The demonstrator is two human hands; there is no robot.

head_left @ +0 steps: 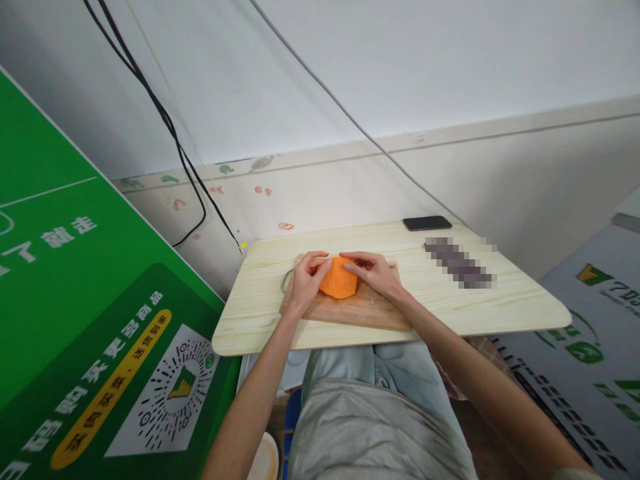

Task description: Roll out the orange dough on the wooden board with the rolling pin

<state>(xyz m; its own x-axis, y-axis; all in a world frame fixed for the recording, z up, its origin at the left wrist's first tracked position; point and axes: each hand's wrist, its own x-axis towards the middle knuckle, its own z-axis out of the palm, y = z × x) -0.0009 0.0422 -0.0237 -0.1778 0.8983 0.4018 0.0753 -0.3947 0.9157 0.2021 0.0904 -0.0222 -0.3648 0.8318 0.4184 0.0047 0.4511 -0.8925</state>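
A rounded orange lump [338, 280], with a matte surface like dough or peeled pumpkin, rests on a wooden cutting board [357, 316]. From its left side my left hand [306, 279] cups it, thumb against the top. On the opposite side, my right hand [376, 272] curls over the upper edge with its thumb pressed to the lump. Both sets of fingers are partly hidden behind it. A metal ring handle [285, 281] shows at the board's left edge, and a small pale piece [391, 262] lies near the board's far right corner.
The board lies on a pale wood-grain table [255, 313] against the wall. A black phone [427, 223] lies at the back right, with a blurred-out dark object [457, 263] nearer. A green panel [60, 280] stands left; dark cables [173, 130] hang beside it.
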